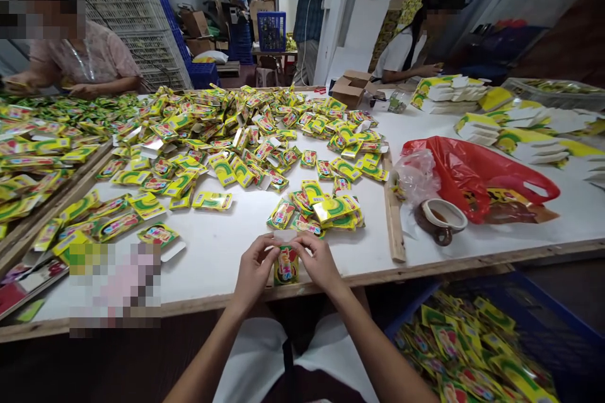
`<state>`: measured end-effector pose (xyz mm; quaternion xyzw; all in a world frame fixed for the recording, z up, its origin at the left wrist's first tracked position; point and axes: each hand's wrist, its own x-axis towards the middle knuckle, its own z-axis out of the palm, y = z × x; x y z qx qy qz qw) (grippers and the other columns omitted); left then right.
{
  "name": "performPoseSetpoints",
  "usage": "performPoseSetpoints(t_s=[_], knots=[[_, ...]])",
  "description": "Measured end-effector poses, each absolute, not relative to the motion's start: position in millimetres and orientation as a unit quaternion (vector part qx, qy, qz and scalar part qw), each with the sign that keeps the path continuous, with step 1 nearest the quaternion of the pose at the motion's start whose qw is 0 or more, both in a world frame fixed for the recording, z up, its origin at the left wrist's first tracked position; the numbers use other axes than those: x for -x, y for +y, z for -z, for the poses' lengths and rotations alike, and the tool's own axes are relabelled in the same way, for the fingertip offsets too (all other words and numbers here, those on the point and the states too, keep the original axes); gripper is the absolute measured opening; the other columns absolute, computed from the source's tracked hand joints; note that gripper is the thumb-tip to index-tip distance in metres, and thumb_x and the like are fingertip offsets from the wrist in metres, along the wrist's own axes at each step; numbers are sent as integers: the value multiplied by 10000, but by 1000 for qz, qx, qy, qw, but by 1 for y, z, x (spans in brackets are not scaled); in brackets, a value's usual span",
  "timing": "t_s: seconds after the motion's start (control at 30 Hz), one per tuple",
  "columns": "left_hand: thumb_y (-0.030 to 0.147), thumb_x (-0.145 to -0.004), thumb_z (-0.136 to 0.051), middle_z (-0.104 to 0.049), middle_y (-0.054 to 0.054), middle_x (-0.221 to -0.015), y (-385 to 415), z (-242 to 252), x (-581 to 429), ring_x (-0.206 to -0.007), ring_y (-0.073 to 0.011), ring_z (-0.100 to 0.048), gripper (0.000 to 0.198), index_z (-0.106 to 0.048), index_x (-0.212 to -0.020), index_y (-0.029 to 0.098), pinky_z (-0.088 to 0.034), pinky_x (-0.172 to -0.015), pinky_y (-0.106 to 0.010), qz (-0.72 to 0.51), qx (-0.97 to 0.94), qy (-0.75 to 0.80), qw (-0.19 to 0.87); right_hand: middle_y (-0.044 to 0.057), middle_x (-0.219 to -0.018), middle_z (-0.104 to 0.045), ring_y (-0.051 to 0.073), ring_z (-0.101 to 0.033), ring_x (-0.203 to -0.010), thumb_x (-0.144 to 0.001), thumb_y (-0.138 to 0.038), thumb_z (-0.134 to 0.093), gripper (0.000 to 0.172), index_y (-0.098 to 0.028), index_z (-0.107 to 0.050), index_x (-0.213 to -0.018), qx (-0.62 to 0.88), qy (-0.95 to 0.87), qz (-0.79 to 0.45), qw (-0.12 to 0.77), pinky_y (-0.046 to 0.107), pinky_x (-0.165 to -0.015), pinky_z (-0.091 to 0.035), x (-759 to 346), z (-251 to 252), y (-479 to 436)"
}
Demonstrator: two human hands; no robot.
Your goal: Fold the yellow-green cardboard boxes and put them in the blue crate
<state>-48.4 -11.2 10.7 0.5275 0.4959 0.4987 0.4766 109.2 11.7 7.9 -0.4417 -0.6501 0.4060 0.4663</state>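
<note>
Both hands, left hand and right hand, pinch one small yellow-green cardboard packet at the white table edge, while many unfolded packets wait.

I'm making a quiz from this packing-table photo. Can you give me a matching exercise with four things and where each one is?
Things:
1. small packet
2. red plastic bag
3. blue crate
4. brown cup

Places:
a. below the table edge, at lower right
b. between the left hand and right hand
c. on the table beside the wooden strip
d. lying on the table, right of the strip

Pairs: 1-b, 2-d, 3-a, 4-c
</note>
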Motion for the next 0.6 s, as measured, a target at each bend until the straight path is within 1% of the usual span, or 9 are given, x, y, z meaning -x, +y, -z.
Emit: performPoseSetpoints(t_s=[0.07, 0.13, 0.17, 0.27, 0.37, 0.43, 0.53, 0.6], knots=[[274, -811, -590, -633, -62, -980, -5, -13, 47, -967, -191, -603, 157, -581, -937, 179, -486, -865, -325, -522, -521, 479, 476, 43, -847, -655, 182, -612, -831, -853, -227, -541, 113, -188, -648, -858, 446, -633, -399, 492, 305, -780, -482, -109, -11, 13], [266, -817, -586, -642, -58, -960, -3, -15, 45, -930, -184, -613, 176, -571, -973, 186, -491, -848, -326, -526, -523, 473, 476, 42, -872, -666, 177, -624, -832, -855, -222, -541, 145, -199, -631, -967, 445, -614, -407, 509, 308, -777, -492, -109, -13, 12], [267, -822, -580, -645, -60, -951, -4, -16, 45, -919, -183, -613, 164, -580, -964, 184, -491, -842, -323, -520, -532, 476, 469, 44, -874, -672, 179, -628, -830, -852, -227, -551, 149, -202, -634, -973, 441, -616, -408, 509, 308, -771, -496, -109, -14, 11], [282, -829, -577, -650, -61, -896, -8, -17, 45, -880, -181, -611, 127, -624, -862, 168, -487, -813, -304, -497, -565, 495, 435, 58, -865, -688, 196, -631, -840, -832, -264, -600, 105, -197, -679, -853, 423, -649, -396, 493, 313, -755, -498, -108, -15, 7], [288, -814, -596, -654, -51, -876, -11, -18, 45, -853, -176, -612, 133, -637, -854, 167, -489, -788, -289, -501, -558, 511, 420, 60, -864, -692, 193, -632, -828, -832, -264, -602, 115, -187, -687, -842, 427, -652, -392, 489, 303, -742, -496, -105, -17, 5], [296, -805, -605, -660, -43, -866, -9, -18, 45, -827, -169, -612, 151, -637, -877, 168, -492, -760, -277, -507, -538, 522, 427, 51, -834, -688, 178, -629, -776, -832, -251, -593, 110, -179, -676, -844, 449, -642, -392, 482, 287, -712, -493, -102, -20, 6], [319, -807, -603, -660, -31, -825, -5, -18, 43, -775, -157, -605, 172, -632, -879, 166, -488, -709, -259, -511, -512, 531, 441, 21, -738, -657, 151, -605, -659, -828, -265, -588, 109, -171, -640, -815, 477, -625, -398, 474, 261, -636, -486, -100, -25, 9], [326, -818, -590, -655, -29, -805, -4, -16, 43, -767, -156, -599, 173, -633, -863, 164, -484, -704, -259, -510, -513, 529, 444, 9, -703, -640, 144, -593, -630, -830, -278, -582, 122, -170, -623, -789, 480, -620, -403, 473, 252, -615, -482, -101, -27, 9]])
